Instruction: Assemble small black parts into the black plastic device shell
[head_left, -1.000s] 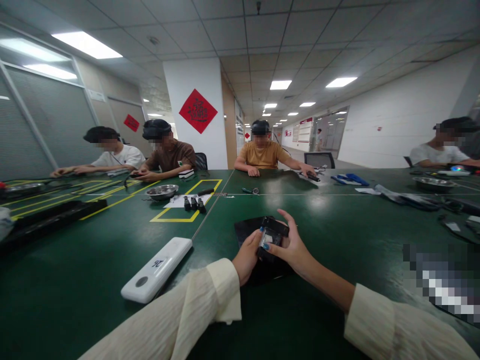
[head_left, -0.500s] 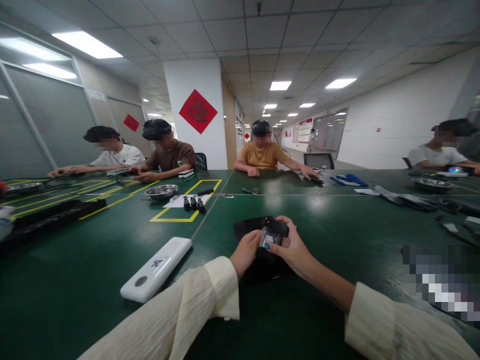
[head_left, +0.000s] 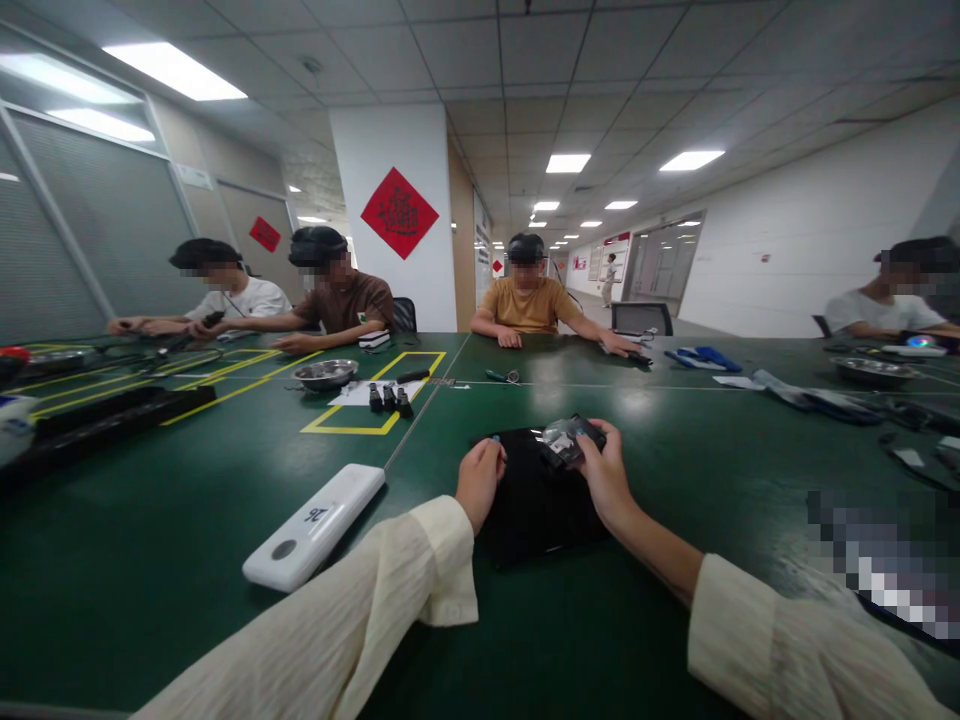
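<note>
Right hand [head_left: 609, 478] grips a small dark case [head_left: 564, 440] with a clear window, thumb pressed over its near right edge and fingers around its far side. This case sits at the fingertips, forward and to the left of the palm, tilted above the far right part of a black sheet [head_left: 540, 520] on the green tabletop [head_left: 187, 520]. Left hand [head_left: 480, 482] is apart from the case, at the sheet's left edge, with its fingers curled in; whether they pinch anything cannot be told. Left of that hand lies a white device [head_left: 315, 528].
</note>
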